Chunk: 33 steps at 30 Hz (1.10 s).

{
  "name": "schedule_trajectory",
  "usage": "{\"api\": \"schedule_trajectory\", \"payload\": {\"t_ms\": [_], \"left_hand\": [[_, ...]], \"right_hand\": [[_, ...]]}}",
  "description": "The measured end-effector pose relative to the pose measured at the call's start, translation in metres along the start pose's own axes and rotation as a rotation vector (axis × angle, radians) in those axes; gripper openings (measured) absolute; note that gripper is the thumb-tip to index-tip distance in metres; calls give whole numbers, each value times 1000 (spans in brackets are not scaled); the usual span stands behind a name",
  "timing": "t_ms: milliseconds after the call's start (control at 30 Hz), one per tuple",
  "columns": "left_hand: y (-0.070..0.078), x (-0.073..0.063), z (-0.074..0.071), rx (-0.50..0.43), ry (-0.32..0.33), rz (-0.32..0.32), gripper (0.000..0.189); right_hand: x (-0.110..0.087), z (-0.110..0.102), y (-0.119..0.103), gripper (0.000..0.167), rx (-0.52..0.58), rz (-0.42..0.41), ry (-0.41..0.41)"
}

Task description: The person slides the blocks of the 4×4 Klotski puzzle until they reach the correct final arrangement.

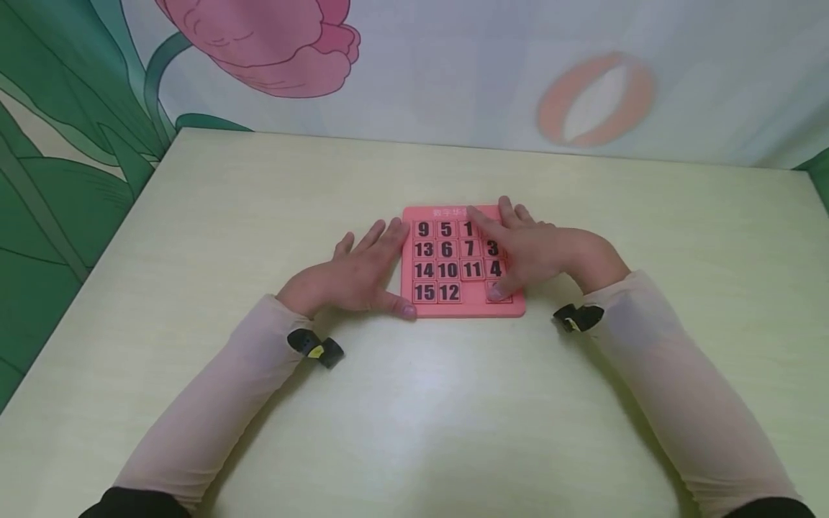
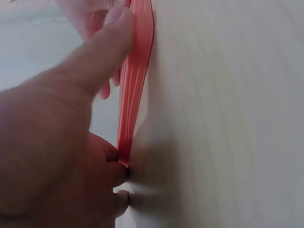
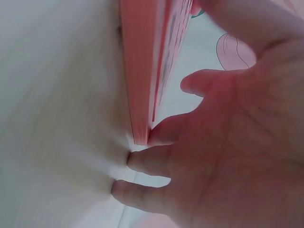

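Note:
A pink number sliding puzzle [image 1: 466, 311] lies flat on the table, its black-numbered tiles facing up. A gap shows in its bottom row, right of the 12 tile [image 1: 449, 293]. My left hand [image 1: 359, 277] steadies the left side, with extended fingers along the edge and the thumb at the near left corner. From the right, my right hand [image 1: 544, 252] reaches over the board; its thumb presses a bottom-right tile whose number is hidden. The right index finger covers the upper right corner. In the right wrist view, other fingers [image 3: 149, 160] rest past the puzzle's far end.
The pale wooden table [image 1: 414, 417] extends around the puzzle on all sides. Behind its far edge hangs a backdrop [image 1: 453, 72] printed with a pink flower and green leaves. Small black wrist cameras [image 1: 316, 347] sit on both sleeves.

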<state>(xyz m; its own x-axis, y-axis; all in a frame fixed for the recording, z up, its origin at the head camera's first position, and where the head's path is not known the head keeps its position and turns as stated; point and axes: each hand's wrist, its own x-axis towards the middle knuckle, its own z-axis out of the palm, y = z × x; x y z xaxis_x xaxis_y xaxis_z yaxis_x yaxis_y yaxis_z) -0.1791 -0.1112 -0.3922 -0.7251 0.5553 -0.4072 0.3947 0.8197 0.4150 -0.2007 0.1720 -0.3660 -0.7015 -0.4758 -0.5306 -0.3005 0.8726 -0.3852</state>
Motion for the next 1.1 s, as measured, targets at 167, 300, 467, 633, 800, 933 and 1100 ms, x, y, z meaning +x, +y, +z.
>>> {"api": "schedule_trajectory", "payload": {"t_ms": [167,300,467,633,800,933,1100], "left_hand": [[3,2,4,-53,6,-17,117],[12,6,7,-97,29,-60,113],[14,6,6,-86,23,-76,116],[9,4,-1,-30,9,-56,126],[0,1,-5,15,-15,-27,130],[-6,-1,-8,20,-31,-2,130],[-8,0,-8,20,-40,11,128]], "right_hand": [[3,2,-3,120,-8,9,-13],[6,5,-6,121,-10,30,-3],[10,17,-26,121,-10,111,65],[6,16,-38,123,4,142,74],[2,6,-31,119,12,114,25],[0,2,-27,117,32,114,-11],[1,7,-25,114,54,108,28]]}}
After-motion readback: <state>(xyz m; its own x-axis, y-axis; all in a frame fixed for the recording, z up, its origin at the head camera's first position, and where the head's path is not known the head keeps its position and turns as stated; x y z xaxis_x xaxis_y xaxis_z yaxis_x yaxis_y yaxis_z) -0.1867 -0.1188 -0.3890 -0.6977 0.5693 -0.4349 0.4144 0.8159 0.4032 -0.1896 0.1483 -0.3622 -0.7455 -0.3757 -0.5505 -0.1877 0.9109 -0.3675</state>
